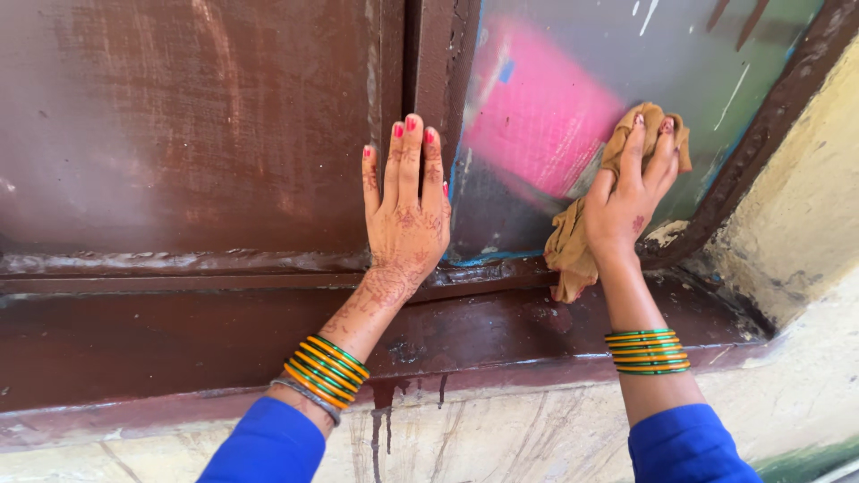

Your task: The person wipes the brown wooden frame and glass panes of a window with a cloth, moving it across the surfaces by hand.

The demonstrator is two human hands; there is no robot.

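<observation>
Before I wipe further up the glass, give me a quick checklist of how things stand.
1. Right hand has the cloth pressed on the glass: ok.
2. Left hand braced flat on the brown frame: ok.
3. Cloth bunched, one end hanging onto the sill: not ok.
4. Glass clean: not ok, white streaks show near the top.
5. Sill dry: cannot tell, a dark drip runs down the wall below it.
6. Bangles clear of the glass: ok.
</observation>
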